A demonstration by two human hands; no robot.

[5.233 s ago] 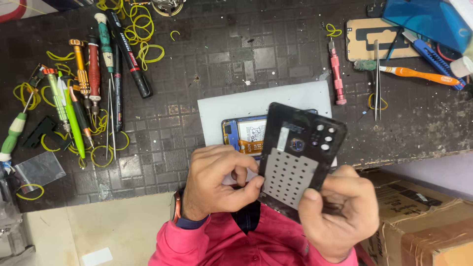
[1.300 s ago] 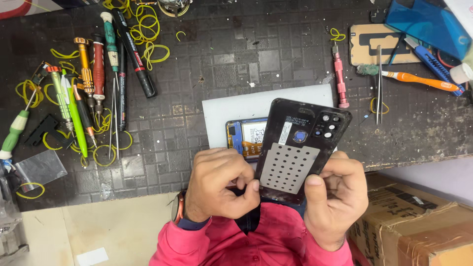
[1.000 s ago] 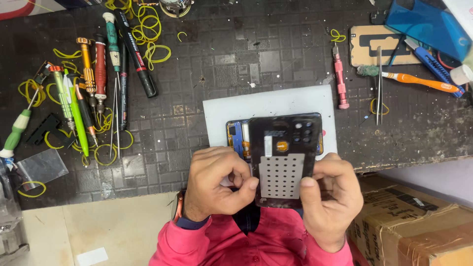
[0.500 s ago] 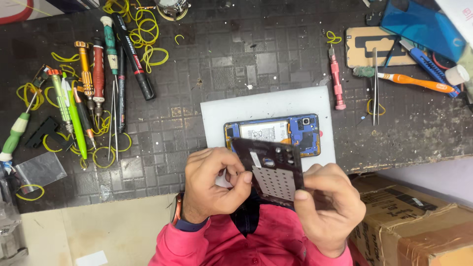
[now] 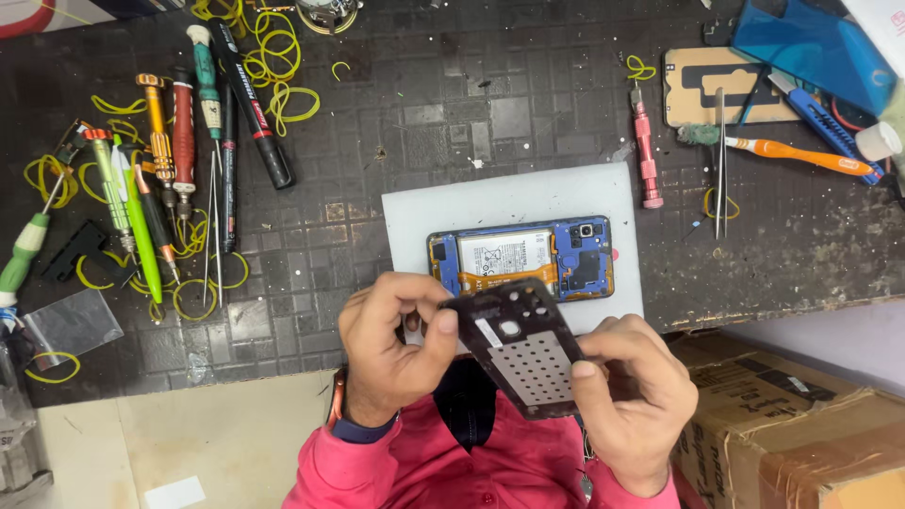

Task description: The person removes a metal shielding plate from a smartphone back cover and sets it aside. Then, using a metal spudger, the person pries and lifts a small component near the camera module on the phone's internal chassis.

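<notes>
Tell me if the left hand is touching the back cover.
Touching. The head view shows the left hand with its thumb pressed on the upper corner of the black back cover, while the right hand grips its lower edge.

the right hand (image 5: 630,394) hides the back cover's (image 5: 524,347) lower corner.

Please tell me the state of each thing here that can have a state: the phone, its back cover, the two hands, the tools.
Phone: opened, back off, battery and boards exposed, lying flat on the white mat.
Back cover: detached, held tilted above the bench, inner side up.
Left hand: gripping the cover's left edge.
Right hand: gripping its right edge.
Screwdrivers: lying unused at left.
Tweezers: lying closed at right.
</notes>
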